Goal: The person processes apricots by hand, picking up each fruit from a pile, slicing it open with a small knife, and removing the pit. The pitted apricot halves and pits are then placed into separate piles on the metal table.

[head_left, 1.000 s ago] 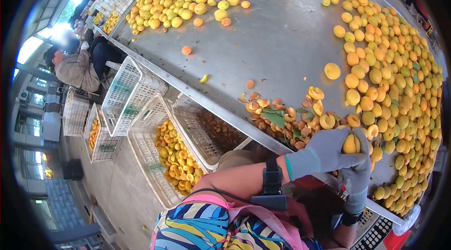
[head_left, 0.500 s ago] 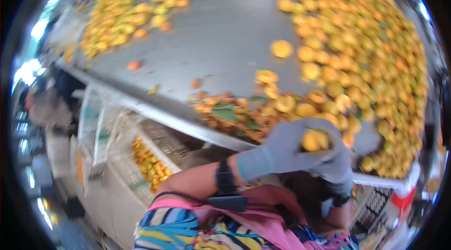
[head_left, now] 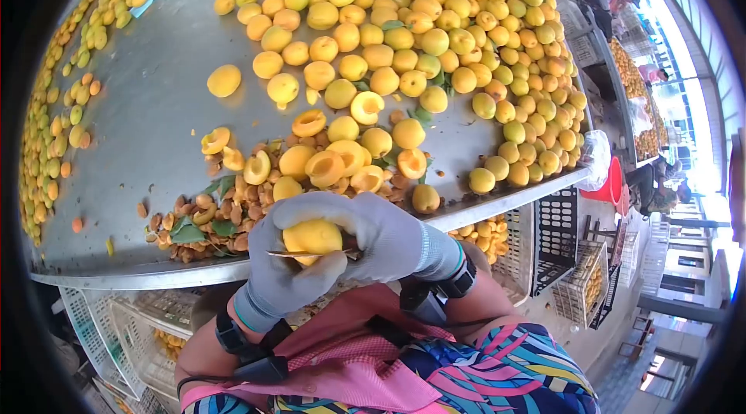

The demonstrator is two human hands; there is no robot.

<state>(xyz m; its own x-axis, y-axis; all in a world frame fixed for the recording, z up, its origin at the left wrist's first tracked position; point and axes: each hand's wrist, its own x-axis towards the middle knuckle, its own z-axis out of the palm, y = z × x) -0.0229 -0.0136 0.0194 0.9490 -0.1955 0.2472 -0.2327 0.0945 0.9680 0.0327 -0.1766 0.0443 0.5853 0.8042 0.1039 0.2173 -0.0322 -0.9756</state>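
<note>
The relation that counts is apricot against blade: the apricot (head_left: 312,237) sits between the two gloved hands, and a thin blade (head_left: 286,254) crosses its nearer side from left to right, roughly in line with the near edge of the metal table (head_left: 167,111). The fruit looks a little longer across than from top to bottom, so its long axis seems to run along the blade, though the glove fingers cover its ends and no seam shows. The left hand (head_left: 289,283) cups it from the left and below, the thumb pressed up close under the blade; the right hand (head_left: 382,235) closes in from the right with its fingers bent over the far side, so the fruit is pinched between both and neither hand is clearly nearer. Which hand has the handle I cannot tell, as the gloves hide it. The grip overlaps the table's near edge in this view; its height above the metal is unclear. Just beyond it lie apricot halves (head_left: 325,169), a heap of brown pits (head_left: 186,220) spreads leftward along that edge, and the whole apricots (head_left: 435,41) cover the far and right sides up to the near right corner
</note>
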